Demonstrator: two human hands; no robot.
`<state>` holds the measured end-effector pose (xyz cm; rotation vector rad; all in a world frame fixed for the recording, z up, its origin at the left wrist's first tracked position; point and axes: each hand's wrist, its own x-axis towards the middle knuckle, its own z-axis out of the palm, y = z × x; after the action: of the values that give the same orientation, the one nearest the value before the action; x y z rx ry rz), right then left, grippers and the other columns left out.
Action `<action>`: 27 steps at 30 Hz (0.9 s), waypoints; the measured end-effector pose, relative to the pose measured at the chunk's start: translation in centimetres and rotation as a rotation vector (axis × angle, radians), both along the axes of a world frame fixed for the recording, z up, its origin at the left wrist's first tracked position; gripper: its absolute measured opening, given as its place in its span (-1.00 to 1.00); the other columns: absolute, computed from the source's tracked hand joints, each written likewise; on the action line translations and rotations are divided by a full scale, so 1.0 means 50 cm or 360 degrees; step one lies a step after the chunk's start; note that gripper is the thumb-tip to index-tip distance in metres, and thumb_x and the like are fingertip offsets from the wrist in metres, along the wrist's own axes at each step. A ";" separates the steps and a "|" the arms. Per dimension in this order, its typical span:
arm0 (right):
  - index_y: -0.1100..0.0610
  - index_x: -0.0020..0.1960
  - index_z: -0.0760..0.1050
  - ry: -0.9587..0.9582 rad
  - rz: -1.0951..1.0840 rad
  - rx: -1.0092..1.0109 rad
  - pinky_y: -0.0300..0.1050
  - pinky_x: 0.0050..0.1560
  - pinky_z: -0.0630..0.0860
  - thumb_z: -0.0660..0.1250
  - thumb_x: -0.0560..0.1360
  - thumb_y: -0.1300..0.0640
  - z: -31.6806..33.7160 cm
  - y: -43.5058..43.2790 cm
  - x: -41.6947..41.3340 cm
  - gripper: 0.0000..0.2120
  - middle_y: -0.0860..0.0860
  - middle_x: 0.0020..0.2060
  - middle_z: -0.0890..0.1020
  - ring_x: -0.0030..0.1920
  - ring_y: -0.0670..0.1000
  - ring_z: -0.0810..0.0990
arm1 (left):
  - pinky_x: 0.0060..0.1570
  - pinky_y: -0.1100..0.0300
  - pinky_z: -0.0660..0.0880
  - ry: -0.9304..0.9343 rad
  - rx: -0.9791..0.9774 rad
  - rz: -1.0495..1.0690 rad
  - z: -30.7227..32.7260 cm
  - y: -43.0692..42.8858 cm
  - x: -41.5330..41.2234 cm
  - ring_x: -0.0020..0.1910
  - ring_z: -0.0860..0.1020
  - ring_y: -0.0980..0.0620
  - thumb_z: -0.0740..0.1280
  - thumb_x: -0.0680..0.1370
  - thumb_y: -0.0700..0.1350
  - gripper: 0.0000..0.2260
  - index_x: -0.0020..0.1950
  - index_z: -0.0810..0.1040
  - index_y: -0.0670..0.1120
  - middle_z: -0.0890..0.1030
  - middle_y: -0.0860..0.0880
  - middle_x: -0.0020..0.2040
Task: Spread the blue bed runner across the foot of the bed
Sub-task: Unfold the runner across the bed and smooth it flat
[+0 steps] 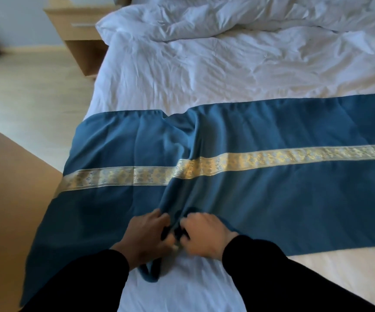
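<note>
Blue bed runner (272, 188): across the foot of the bed (204, 75), bunched into a fold at its near edge.
Left grip (147, 235): clamped on that fold.
Right grip (206, 233): clamped on it too, just beside.

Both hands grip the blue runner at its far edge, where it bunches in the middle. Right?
Not quite: the head view shows the left hand and right hand gripping the runner at its near edge, not the far one. It does bunch in the middle there.
</note>
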<state>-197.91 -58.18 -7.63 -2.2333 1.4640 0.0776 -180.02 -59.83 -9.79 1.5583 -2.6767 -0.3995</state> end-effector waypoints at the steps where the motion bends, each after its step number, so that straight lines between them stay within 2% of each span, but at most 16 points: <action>1: 0.16 -0.03 0.45 -0.0026 -0.0012 -0.0036 0.08 -0.08 0.48 0.18 0.45 0.04 0.002 -0.023 0.014 -0.78 0.19 -0.06 0.57 -0.05 0.26 0.56 | -0.43 0.14 0.34 0.0027 -0.0028 0.0099 0.004 -0.019 0.016 -0.35 0.54 -0.08 0.16 0.36 0.20 -0.71 -0.19 0.46 0.00 0.50 0.00 -0.27; 4: 0.17 0.04 0.43 -0.0030 -0.0079 -0.0046 0.08 -0.04 0.49 0.16 0.52 0.04 0.000 -0.087 0.059 -0.77 0.17 0.00 0.54 0.01 0.24 0.55 | -0.29 0.05 0.45 -0.0078 -0.0118 0.0402 -0.003 -0.072 0.078 -0.24 0.56 -0.16 0.13 0.40 0.17 -0.66 -0.10 0.48 -0.07 0.53 -0.10 -0.20; 6: 0.18 0.13 0.40 -0.0014 -0.0117 -0.0088 0.06 -0.01 0.48 0.16 0.55 0.06 0.000 -0.125 0.097 -0.76 0.16 0.08 0.52 0.06 0.23 0.54 | -0.20 -0.03 0.44 -0.0239 -0.0116 0.0648 -0.013 -0.104 0.122 -0.15 0.54 -0.22 0.21 0.40 0.07 -0.70 -0.05 0.48 -0.12 0.53 -0.19 -0.11; 8: 0.20 0.20 0.36 0.0000 -0.0151 -0.0116 0.04 -0.01 0.47 0.17 0.56 0.10 0.001 -0.160 0.136 -0.74 0.15 0.13 0.51 0.09 0.22 0.54 | -0.06 -0.11 0.40 -0.0308 -0.0032 0.0899 -0.024 -0.137 0.167 0.04 0.48 -0.25 0.27 0.46 0.03 -0.66 0.13 0.44 -0.14 0.48 -0.23 0.09; 10: 0.19 0.20 0.33 0.0016 -0.0187 -0.0152 0.03 -0.05 0.46 0.17 0.56 0.12 -0.001 -0.197 0.174 -0.74 0.15 0.11 0.50 0.07 0.22 0.54 | 0.07 -0.15 0.36 -0.0338 0.0063 0.1090 -0.035 -0.172 0.214 0.21 0.39 -0.24 0.25 0.50 0.08 -0.54 0.31 0.31 -0.12 0.38 -0.22 0.26; 11: 0.19 0.19 0.32 0.0026 -0.0210 -0.0158 0.03 -0.06 0.46 0.18 0.56 0.11 -0.005 -0.216 0.193 -0.75 0.16 0.10 0.51 0.06 0.23 0.55 | 0.09 -0.17 0.35 -0.0308 0.0076 0.1162 -0.035 -0.188 0.234 0.23 0.37 -0.25 0.24 0.51 0.09 -0.51 0.34 0.26 -0.13 0.35 -0.22 0.28; 14: 0.18 0.21 0.27 0.0048 -0.0346 -0.0085 0.05 -0.06 0.47 0.20 0.56 0.07 -0.025 -0.271 0.252 -0.70 0.19 0.09 0.52 0.05 0.25 0.56 | 0.04 -0.18 0.42 -0.0226 0.0051 0.1219 -0.058 -0.232 0.299 0.13 0.40 -0.31 0.28 0.49 0.06 -0.44 0.36 0.24 -0.24 0.37 -0.31 0.21; 17: 0.17 0.46 0.03 0.0055 -0.0402 0.0009 0.08 0.01 0.48 0.26 0.55 0.03 -0.048 -0.316 0.310 -0.38 0.24 0.11 0.50 0.06 0.27 0.55 | 0.05 -0.11 0.45 -0.0138 0.0200 0.1221 -0.066 -0.275 0.349 0.13 0.41 -0.28 0.21 0.54 0.07 -0.40 0.44 0.13 -0.23 0.35 -0.28 0.23; 19: 0.10 0.53 -0.13 0.0113 -0.0389 -0.0027 0.07 0.01 0.48 0.25 0.56 0.04 -0.059 -0.342 0.337 -0.28 0.23 0.08 0.54 0.03 0.26 0.56 | 0.01 -0.10 0.46 -0.0072 0.0249 0.1156 -0.066 -0.299 0.373 0.08 0.49 -0.27 0.24 0.55 0.01 -0.57 0.29 0.26 -0.22 0.46 -0.26 0.14; 21: 0.10 0.53 -0.08 0.0150 -0.0380 -0.0089 0.06 -0.02 0.49 0.24 0.57 0.05 -0.069 -0.367 0.354 -0.33 0.21 0.04 0.58 0.01 0.25 0.58 | -0.08 -0.06 0.46 -0.0141 0.0208 0.0995 -0.059 -0.316 0.390 0.00 0.54 -0.26 0.15 0.59 -0.10 -0.89 0.02 0.31 -0.14 0.55 -0.22 0.02; 22: 0.12 0.50 0.00 0.0155 -0.0370 -0.0118 0.06 -0.05 0.50 0.23 0.58 0.05 -0.073 -0.377 0.360 -0.39 0.20 0.03 0.60 0.00 0.26 0.58 | -0.13 -0.04 0.43 -0.0142 0.0196 0.0913 -0.060 -0.324 0.398 -0.04 0.54 -0.25 0.08 0.59 -0.15 -0.95 -0.06 0.27 -0.10 0.56 -0.20 -0.02; 24: 0.14 0.38 0.18 0.0127 -0.0342 -0.0185 0.05 -0.13 0.49 0.23 0.58 0.07 -0.076 -0.393 0.369 -0.57 0.19 -0.01 0.62 -0.03 0.26 0.59 | -0.18 -0.01 0.38 -0.0114 0.0189 0.0783 -0.057 -0.334 0.408 -0.08 0.54 -0.24 0.02 0.60 -0.15 -0.91 -0.11 0.23 -0.06 0.55 -0.17 -0.06; 27: 0.14 0.25 0.27 0.0092 -0.0268 -0.0249 0.03 -0.20 0.46 0.22 0.59 0.08 -0.081 -0.412 0.384 -0.71 0.16 -0.06 0.63 -0.06 0.26 0.59 | -0.23 0.01 0.36 -0.0013 0.0119 0.0706 -0.062 -0.334 0.416 -0.12 0.54 -0.24 0.02 0.60 -0.10 -0.89 -0.11 0.24 -0.05 0.55 -0.14 -0.09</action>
<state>-178.72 -78.80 -11.69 -2.2345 1.7377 -0.0275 -159.23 -76.52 -12.87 2.1027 -2.2437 -0.4742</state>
